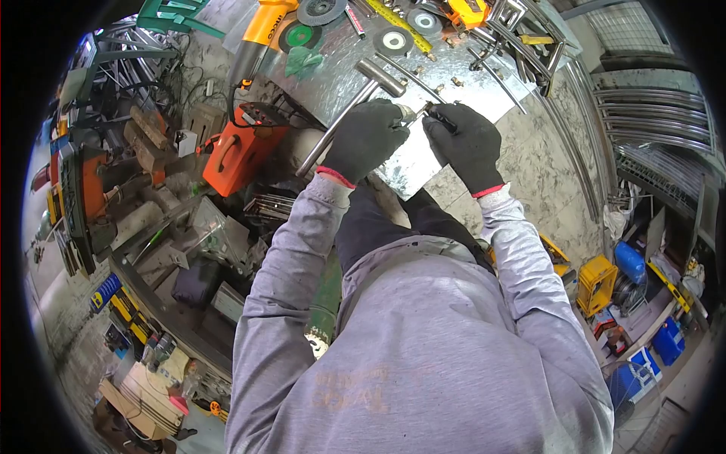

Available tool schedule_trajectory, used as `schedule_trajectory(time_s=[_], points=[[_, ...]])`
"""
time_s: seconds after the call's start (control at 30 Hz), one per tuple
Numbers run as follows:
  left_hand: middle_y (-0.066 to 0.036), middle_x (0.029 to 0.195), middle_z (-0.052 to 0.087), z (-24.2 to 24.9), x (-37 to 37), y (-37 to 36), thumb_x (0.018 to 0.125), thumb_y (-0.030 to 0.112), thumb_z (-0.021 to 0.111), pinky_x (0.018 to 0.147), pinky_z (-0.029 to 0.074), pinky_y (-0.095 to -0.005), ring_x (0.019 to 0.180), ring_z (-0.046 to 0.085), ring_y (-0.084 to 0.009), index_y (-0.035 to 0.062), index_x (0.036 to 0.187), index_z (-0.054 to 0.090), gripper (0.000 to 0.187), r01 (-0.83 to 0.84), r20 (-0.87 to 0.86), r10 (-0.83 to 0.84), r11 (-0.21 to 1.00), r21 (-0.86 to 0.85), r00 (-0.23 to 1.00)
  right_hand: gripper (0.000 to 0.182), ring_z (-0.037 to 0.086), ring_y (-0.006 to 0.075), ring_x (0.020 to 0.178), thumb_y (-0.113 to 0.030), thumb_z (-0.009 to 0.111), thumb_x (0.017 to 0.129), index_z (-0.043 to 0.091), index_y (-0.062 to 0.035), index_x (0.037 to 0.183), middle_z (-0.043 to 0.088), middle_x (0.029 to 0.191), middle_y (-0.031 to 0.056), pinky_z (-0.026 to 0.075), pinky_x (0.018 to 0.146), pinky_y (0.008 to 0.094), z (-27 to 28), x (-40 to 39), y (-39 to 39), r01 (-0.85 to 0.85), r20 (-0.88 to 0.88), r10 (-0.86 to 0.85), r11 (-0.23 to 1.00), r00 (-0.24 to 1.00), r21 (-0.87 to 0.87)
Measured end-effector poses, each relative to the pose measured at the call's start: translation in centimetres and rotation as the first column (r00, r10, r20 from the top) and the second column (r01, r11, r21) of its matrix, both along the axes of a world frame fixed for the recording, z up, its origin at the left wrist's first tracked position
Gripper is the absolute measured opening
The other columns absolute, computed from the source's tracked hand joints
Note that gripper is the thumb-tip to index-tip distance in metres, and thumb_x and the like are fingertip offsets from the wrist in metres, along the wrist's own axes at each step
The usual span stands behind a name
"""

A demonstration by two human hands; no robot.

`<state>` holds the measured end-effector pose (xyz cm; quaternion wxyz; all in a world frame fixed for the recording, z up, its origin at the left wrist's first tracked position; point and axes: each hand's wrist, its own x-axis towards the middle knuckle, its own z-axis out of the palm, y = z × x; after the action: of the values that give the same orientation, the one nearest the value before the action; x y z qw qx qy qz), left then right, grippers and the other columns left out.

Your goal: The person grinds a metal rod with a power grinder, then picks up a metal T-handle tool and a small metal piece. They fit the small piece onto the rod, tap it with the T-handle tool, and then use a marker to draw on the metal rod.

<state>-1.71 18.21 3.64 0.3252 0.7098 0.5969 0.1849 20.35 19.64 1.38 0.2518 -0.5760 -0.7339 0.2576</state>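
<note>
My left hand (367, 136), in a black glove with a red cuff, is closed in a pinch, with a small pale piece (407, 115) at its fingertips. Close beside it, my right hand (469, 145) is closed around a small dark object (437, 115) whose kind I cannot make out. The fingertips of both hands almost meet above a shiny metal sheet tabletop (412, 163). A steel hammer (380, 76) lies by my left hand, its long handle running down past the wrist. Just beyond my hands are a thin metal rod (408, 76) and several small brass-coloured fittings (457, 81).
A yellow power tool (265, 26), grinding discs (394, 41) and a yellow ruler (401, 26) lie at the table's far side. Metal tube pieces (522, 45) are piled at far right. An orange machine (240, 155) stands left, a yellow crate (597, 285) right.
</note>
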Motion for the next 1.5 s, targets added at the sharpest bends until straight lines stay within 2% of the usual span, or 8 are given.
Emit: schedule_trajectory(time_s=[0.23, 0.63, 0.83, 1.0, 1.2, 1.33, 1.4, 1.5], points=[[-0.019, 0.107, 0.074, 0.2, 0.1, -0.1, 0.092, 0.026, 0.078, 0.091, 0.056, -0.0485, 0.103, 0.071, -0.0386, 0.0061, 0.117, 0.078, 0.033, 0.016, -0.048, -0.019, 0.998, -0.067, 0.999, 0.025, 0.075, 0.0314, 0.086, -0.036, 0.077, 0.094, 0.082, -0.0151, 0.107, 0.078, 0.097, 0.0090, 0.059, 0.076, 0.0424, 0.0, 0.0, 0.1, -0.020, 0.013, 0.019, 1.000, 1.000, 0.022], [-0.018, 0.102, 0.073, -0.3, 0.4, -1.2, 0.090, 0.027, 0.079, 0.085, 0.057, -0.0475, 0.097, 0.071, -0.0390, 0.0046, 0.112, 0.077, 0.031, -0.078, 0.041, 0.076, 0.996, 0.049, 0.996, 0.026, 0.073, 0.0342, 0.081, -0.037, 0.075, 0.095, 0.081, -0.0140, 0.107, 0.075, 0.090, 0.0113, 0.059, 0.074, 0.0446, 0.2, 0.1, 0.5, -0.096, 0.062, 0.094, 0.995, 0.994, 0.034], [-0.016, 0.108, 0.076, -0.5, 0.7, -2.0, 0.091, 0.028, 0.078, 0.083, 0.059, -0.0450, 0.096, 0.074, -0.0365, 0.0087, 0.119, 0.078, 0.034, -0.107, -0.070, 0.108, 0.994, 0.026, 0.992, 0.027, 0.073, 0.0332, 0.079, -0.034, 0.078, 0.091, 0.081, -0.0137, 0.108, 0.074, 0.088, 0.0103, 0.058, 0.072, 0.0441, 0.2, 0.5, 0.2, -0.113, 0.002, 0.113, 0.990, 0.994, 0.087], [-0.015, 0.104, 0.075, -0.4, 1.2, -2.2, 0.088, 0.020, 0.077, 0.084, 0.059, -0.0462, 0.096, 0.073, -0.0355, 0.0086, 0.110, 0.080, 0.025, -0.147, 0.041, 0.144, 0.984, 0.099, 0.989, 0.027, 0.073, 0.0322, 0.079, -0.033, 0.079, 0.089, 0.081, -0.0138, 0.107, 0.073, 0.086, 0.0092, 0.058, 0.072, 0.0438, 1.0, 0.0, 0.1, -0.072, 0.022, 0.071, 0.997, 0.997, 0.027], [-0.019, 0.106, 0.075, -1.5, 1.5, -2.3, 0.088, 0.023, 0.082, 0.084, 0.060, -0.0465, 0.093, 0.073, -0.0397, 0.0067, 0.107, 0.078, 0.025, -0.128, -0.063, 0.155, 0.943, 0.307, 0.986, 0.026, 0.073, 0.0312, 0.080, -0.034, 0.080, 0.089, 0.081, -0.0140, 0.105, 0.074, 0.088, 0.0081, 0.058, 0.072, 0.0437, 0.8, -0.6, -0.1, -0.010, 0.038, 0.010, 1.000, 0.999, -0.007], [-0.022, 0.102, 0.075, -1.3, 1.6, -2.7, 0.086, 0.025, 0.085, 0.083, 0.058, -0.0498, 0.092, 0.073, -0.0418, 0.0052, 0.103, 0.078, 0.027, -0.126, -0.019, 0.137, 0.949, 0.289, 0.990, 0.023, 0.073, 0.0315, 0.080, -0.033, 0.080, 0.089, 0.081, -0.0143, 0.102, 0.074, 0.089, 0.0082, 0.058, 0.072, 0.0437, 0.5, -0.3, -0.1, -0.025, 0.016, 0.024, 0.999, 1.000, 0.047], [-0.022, 0.105, 0.075, -1.4, 0.9, -3.0, 0.086, 0.027, 0.084, 0.084, 0.057, -0.0521, 0.095, 0.072, -0.0422, 0.0040, 0.107, 0.077, 0.032, -0.269, -0.166, 0.392, 0.828, 0.492, 0.905, 0.022, 0.073, 0.0302, 0.076, -0.031, 0.080, 0.089, 0.082, -0.0134, 0.102, 0.075, 0.087, 0.0084, 0.058, 0.071, 0.0426, 0.9, -0.2, 0.0, -0.031, 0.034, 0.030, 0.999, 0.999, 0.039], [-0.020, 0.109, 0.074, -1.4, -1.0, -3.0, 0.088, 0.026, 0.082, 0.087, 0.056, -0.0521, 0.099, 0.071, -0.0410, 0.0040, 0.114, 0.075, 0.035, -0.249, -0.359, 0.450, 0.839, 0.484, 0.817, 0.021, 0.072, 0.0288, 0.072, -0.029, 0.081, 0.089, 0.082, -0.0124, 0.102, 0.074, 0.083, 0.0088, 0.058, 0.071, 0.0416, 1.0, 0.1, -0.1, -0.049, 0.035, 0.047, 0.997, 0.998, 0.060]])
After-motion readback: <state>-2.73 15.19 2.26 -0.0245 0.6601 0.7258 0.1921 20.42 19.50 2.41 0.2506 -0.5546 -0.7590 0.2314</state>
